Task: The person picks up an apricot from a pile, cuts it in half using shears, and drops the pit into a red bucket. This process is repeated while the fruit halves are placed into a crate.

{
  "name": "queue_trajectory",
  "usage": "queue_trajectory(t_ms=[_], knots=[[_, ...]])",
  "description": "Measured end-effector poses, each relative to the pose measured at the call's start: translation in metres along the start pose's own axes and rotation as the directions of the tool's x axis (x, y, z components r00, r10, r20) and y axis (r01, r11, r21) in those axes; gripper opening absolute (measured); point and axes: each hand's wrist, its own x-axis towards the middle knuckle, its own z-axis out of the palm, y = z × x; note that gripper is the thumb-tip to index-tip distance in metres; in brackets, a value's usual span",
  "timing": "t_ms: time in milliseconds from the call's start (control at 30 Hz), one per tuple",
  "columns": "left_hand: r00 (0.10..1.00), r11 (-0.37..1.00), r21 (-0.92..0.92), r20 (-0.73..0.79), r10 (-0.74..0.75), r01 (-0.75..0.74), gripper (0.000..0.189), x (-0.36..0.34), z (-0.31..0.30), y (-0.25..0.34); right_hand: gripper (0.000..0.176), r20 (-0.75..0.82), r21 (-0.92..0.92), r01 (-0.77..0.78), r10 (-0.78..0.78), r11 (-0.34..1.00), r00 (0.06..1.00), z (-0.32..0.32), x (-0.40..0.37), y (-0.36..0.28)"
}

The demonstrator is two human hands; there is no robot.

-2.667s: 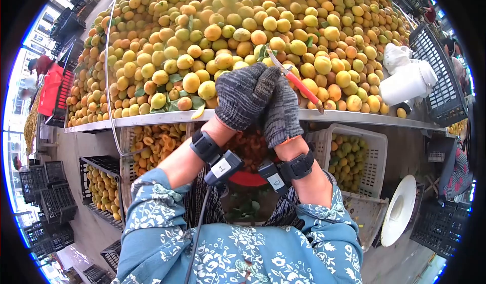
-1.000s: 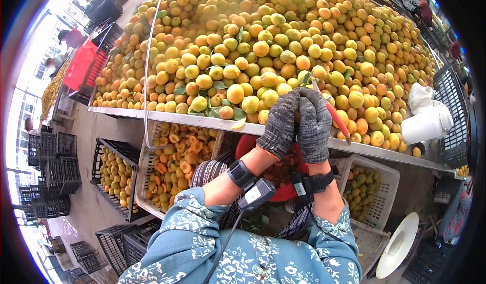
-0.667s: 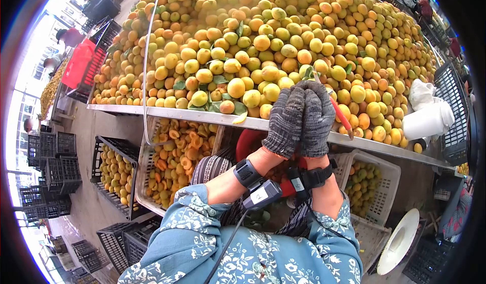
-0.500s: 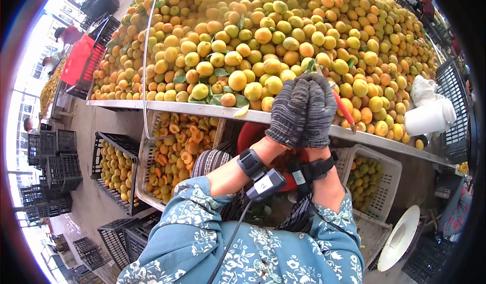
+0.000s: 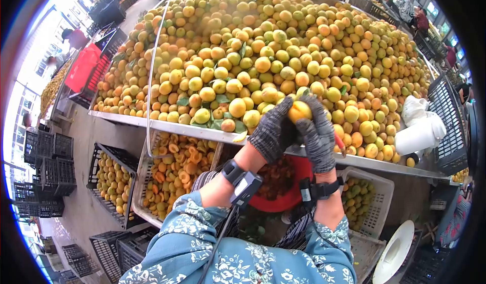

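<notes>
Fruit (image 5: 299, 111) sits gripped between left hand (image 5: 274, 133) and right hand (image 5: 318, 138), just beyond the bowl (image 5: 273, 205); two-handed holding's the step here, and any move from this grip calls for steady pressure.

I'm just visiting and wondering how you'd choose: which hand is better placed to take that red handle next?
Probably the right hand: the red handle shows just beside it. The left hand is farther off, across the yellow-orange fruit. Both hands are busy at that fruit, though.
</notes>
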Motion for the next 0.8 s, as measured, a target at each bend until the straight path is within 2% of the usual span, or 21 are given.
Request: queue_trajectory(t_ms=[33, 67, 133, 200, 233, 267, 333, 367, 433, 467, 567, 600, 633, 667, 733, 767, 800], knots=[[0.997, 0.999, -0.036, -0.073, 0.036, -0.039, 0.043, 0.006, -0.003, -0.005, 0.044, 0.048, -0.351, 0.184, -0.179, 0.918, 0.983, -0.002, 0.001, 0.006], [0.995, 0.997, 0.069, -0.094, -0.034, 0.040, 0.043, 0.009, -0.011, -0.002, 0.040, -0.032, -0.300, 0.137, -0.153, 0.944, 0.988, -0.002, 0.000, 0.006], [0.970, 0.894, 0.397, -0.205, -0.134, 0.207, 0.046, 0.005, -0.021, 0.006, 0.037, -0.004, -0.463, 0.218, -0.247, 0.860, 0.969, -0.008, 0.002, 0.008], [0.937, 0.867, 0.468, -0.349, 0.006, 0.169, 0.049, 0.014, -0.021, 0.000, 0.036, 0.039, -0.550, 0.241, -0.264, 0.800, 0.964, -0.009, 0.002, 0.001], [0.946, 0.866, 0.494, -0.313, 0.089, 0.082, 0.043, 0.014, -0.026, -0.005, 0.034, 0.059, -0.616, 0.264, -0.291, 0.742, 0.955, -0.008, 0.003, -0.004], [0.882, 0.880, 0.445, -0.466, 0.070, 0.165, 0.036, 0.003, 0.007, 0.002, 0.034, 0.058, -0.616, 0.270, -0.300, 0.740, 0.952, -0.008, 0.003, -0.004], [0.909, 0.894, 0.444, -0.393, 0.140, 0.055, 0.029, 0.004, 0.004, -0.002, 0.032, 0.039, -0.624, 0.263, -0.307, 0.736, 0.951, -0.008, 0.003, -0.003], [0.909, 0.894, 0.446, -0.391, 0.142, 0.052, 0.029, 0.005, 0.002, -0.005, 0.032, 0.045, -0.651, 0.254, -0.298, 0.716, 0.953, -0.007, 0.003, -0.005], [0.976, 0.987, 0.149, -0.216, -0.034, 0.067, 0.028, 0.008, -0.002, -0.011, 0.033, 0.042, -0.650, 0.228, -0.266, 0.725, 0.963, -0.004, 0.004, -0.016], [0.976, 0.986, 0.150, -0.216, -0.034, 0.067, 0.028, 0.013, -0.012, -0.013, 0.033, 0.037, -0.649, 0.197, -0.228, 0.735, 0.973, -0.002, 0.003, -0.019], [0.982, 0.995, 0.094, -0.188, -0.009, 0.028, 0.028, 0.018, -0.017, -0.011, 0.040, 0.067, -0.680, 0.246, -0.276, 0.691, 0.959, 0.006, 0.003, -0.014], [0.972, 1.000, -0.015, -0.234, -0.020, 0.017, 0.028, 0.014, -0.014, -0.009, 0.042, 0.084, -0.687, 0.286, -0.317, 0.669, 0.945, 0.009, 0.002, -0.014], [0.960, 0.992, -0.123, -0.278, -0.035, 0.000, 0.028, 0.010, -0.007, -0.006, 0.045, 0.082, -0.683, 0.269, -0.295, 0.679, 0.952, 0.012, 0.001, -0.017], [0.960, 0.993, -0.122, -0.278, -0.033, -0.001, 0.028, 0.013, -0.010, -0.007, 0.045, 0.081, -0.683, 0.270, -0.297, 0.679, 0.951, 0.013, 0.001, -0.020], [0.973, 0.976, -0.217, -0.228, -0.029, -0.022, 0.025, 0.021, -0.024, -0.016, 0.040, 0.046, -0.697, 0.144, -0.158, 0.703, 0.986, 0.015, 0.000, -0.023], [0.972, 0.976, -0.217, -0.231, -0.029, -0.022, 0.025, 0.024, -0.030, -0.021, 0.040, 0.046, -0.695, 0.143, -0.155, 0.705, 0.987, 0.016, -0.002, -0.023], [0.977, 0.979, -0.150, -0.186, 0.107, -0.136, 0.021, 0.028, -0.036, -0.025, 0.036, 0.003, -0.697, 0.093, -0.127, 0.711, 0.992, 0.016, -0.002, -0.023]])
